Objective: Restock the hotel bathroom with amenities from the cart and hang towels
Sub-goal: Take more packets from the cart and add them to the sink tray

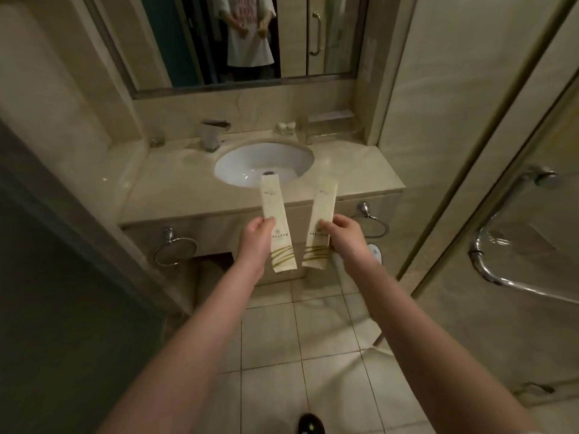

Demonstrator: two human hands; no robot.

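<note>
Before the marble vanity counter [175,183] and its white basin [244,164], two long cream packets are held upright, just apart. The left hand [253,242] pinches the left packet [277,220] mid-length; the right hand [344,236] pinches the right packet [321,220] likewise.

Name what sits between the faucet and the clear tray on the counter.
In the head view, two small pale round-topped items, too blurred to identify, stand between the faucet and the clear tray, behind the sink.
</note>
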